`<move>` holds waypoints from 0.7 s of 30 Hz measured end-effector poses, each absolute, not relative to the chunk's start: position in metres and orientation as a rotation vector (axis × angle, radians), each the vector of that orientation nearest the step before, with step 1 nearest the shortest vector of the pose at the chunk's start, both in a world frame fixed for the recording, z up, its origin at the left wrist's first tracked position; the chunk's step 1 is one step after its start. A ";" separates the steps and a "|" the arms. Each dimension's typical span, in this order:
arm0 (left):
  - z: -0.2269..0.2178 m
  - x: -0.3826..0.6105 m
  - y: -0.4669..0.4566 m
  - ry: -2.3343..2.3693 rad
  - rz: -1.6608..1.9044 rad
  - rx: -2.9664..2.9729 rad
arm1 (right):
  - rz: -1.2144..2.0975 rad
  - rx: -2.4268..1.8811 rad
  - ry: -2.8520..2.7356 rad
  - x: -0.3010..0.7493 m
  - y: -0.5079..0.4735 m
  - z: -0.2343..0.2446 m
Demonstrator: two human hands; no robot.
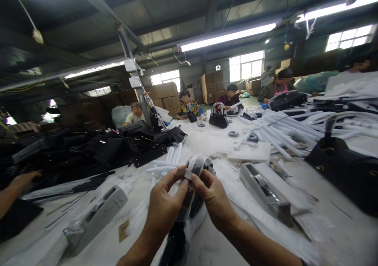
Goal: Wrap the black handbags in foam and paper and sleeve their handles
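My left hand (pixel 163 207) and my right hand (pixel 214 199) are raised together over the white table (pixel 319 226). Both pinch a black strap wrapped in clear plastic film (pixel 196 165). The wrapped strap runs up between my thumbs and loops over the top. Its lower end hangs down between my wrists toward the table edge. The fingers of both hands are closed on the wrapping.
Two grey tape dispensers (pixel 97 214) (pixel 264 193) lie left and right of my hands. Black bags (pixel 345 171) and black parts (pixel 97 151) are heaped around, with white foam-wrapped straps (pixel 280 134) beyond. Several people sit at the far side; another person's hand (pixel 20 181) reaches in at left.
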State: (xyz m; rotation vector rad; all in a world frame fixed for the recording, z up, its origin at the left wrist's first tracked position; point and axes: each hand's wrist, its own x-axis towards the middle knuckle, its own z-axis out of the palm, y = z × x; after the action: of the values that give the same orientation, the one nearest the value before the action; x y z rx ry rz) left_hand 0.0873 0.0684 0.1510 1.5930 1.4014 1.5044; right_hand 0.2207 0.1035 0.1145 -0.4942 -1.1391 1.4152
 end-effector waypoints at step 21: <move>0.127 0.096 0.054 1.758 1.704 2.130 | 1.352 -0.561 -1.038 0.202 0.096 0.114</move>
State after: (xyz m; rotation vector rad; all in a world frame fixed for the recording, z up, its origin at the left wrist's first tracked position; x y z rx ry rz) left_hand 0.0964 0.0541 0.1271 2.1305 1.7581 1.7039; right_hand 0.2016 0.0961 0.1138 -0.5607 -1.0385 1.3518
